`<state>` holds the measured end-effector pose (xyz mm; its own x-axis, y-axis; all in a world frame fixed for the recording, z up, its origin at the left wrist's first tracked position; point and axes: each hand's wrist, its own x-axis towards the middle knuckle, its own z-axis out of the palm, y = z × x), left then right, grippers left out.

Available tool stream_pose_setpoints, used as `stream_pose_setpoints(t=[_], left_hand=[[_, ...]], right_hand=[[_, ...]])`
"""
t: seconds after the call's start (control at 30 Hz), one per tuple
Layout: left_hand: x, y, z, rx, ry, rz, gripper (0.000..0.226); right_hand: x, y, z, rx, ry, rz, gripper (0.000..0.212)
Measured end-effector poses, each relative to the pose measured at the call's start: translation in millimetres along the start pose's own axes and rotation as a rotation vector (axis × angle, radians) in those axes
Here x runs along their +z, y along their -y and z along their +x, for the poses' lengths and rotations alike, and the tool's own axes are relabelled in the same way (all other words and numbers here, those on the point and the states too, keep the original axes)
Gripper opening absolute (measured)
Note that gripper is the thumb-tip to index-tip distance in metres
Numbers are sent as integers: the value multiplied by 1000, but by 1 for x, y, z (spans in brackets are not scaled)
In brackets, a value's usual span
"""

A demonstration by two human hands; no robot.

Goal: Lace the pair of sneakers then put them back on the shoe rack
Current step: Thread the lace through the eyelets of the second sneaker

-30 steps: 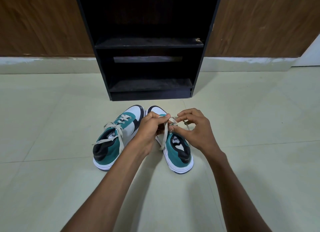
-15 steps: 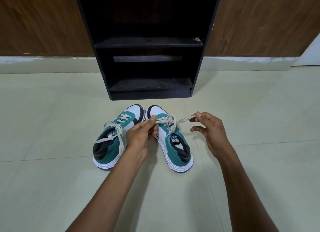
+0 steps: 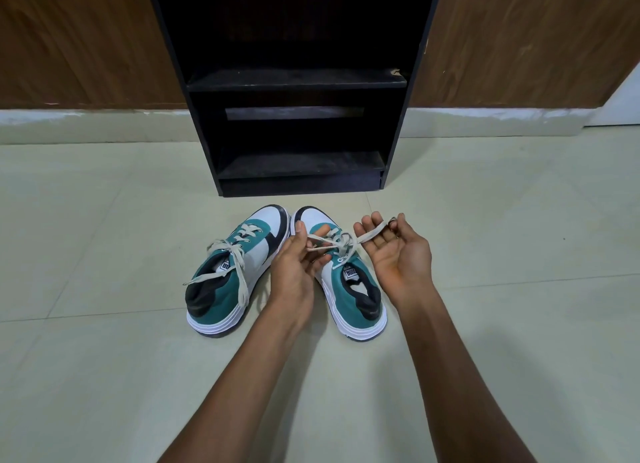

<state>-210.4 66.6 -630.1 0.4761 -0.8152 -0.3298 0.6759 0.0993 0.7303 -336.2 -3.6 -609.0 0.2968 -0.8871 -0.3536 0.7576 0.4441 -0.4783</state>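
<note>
Two teal, white and black sneakers stand side by side on the tiled floor, toes toward the black shoe rack (image 3: 298,81). The left sneaker (image 3: 258,255) has beige laces threaded, their ends hanging loose over its side. Over the right sneaker (image 3: 355,291), both hands hold the two ends of its beige lace (image 3: 341,243), which cross at the top eyelets. My left hand (image 3: 296,262) pinches the left end beside the shoe's tongue. My right hand (image 3: 394,251) is turned palm up, and the right end runs across its fingers to a pinch at the fingertips.
The rack stands against a wood-panelled wall (image 3: 86,40) with a white skirting. It has two dark shelves, the lower one (image 3: 301,165) just behind the shoes. Pale floor tiles (image 3: 104,376) spread on every side.
My hands have drawn apart from over the right sneaker. The right hand has swung out to the right and turned palm up, pulling its lace end taut.
</note>
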Motion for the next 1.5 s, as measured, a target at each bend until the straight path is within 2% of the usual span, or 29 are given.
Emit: stream_pose_setpoints(t=[0.17, 0.27, 0.47, 0.6, 0.77, 0.9, 1.03, 1.17, 1.3, 1.5], left_hand=[[0, -7, 0, -36, 104, -302, 26], [-2, -10, 10, 34, 79, -340, 26], [-14, -6, 8, 99, -55, -51, 29], [-18, -3, -3, 145, -41, 48, 30], [-32, 0, -17, 237, 7, 350, 28], [-34, 2, -22, 163, 4, 390, 30], [-28, 2, -29, 16, -35, 280, 30], [-23, -2, -34, -79, -61, 162, 29], [-22, -2, -37, -123, -54, 114, 29], [-26, -3, -38, -154, -40, 92, 30]], right_hand=[[-7, -8, 16, 56, -35, 6, 31], [-11, -4, 30, 46, -100, -73, 34], [-4, 8, 55, -3, -158, -284, 34], [-2, 3, 69, 6, -208, -372, 33], [-9, -2, 85, -10, -282, -459, 33], [-1, -4, 94, -61, -369, -613, 29], [4, -8, 107, -118, -430, -839, 28], [7, -22, 112, -295, -417, -1066, 21], [5, -32, 111, -391, -391, -1140, 23], [3, -34, 112, -422, -361, -1167, 32]])
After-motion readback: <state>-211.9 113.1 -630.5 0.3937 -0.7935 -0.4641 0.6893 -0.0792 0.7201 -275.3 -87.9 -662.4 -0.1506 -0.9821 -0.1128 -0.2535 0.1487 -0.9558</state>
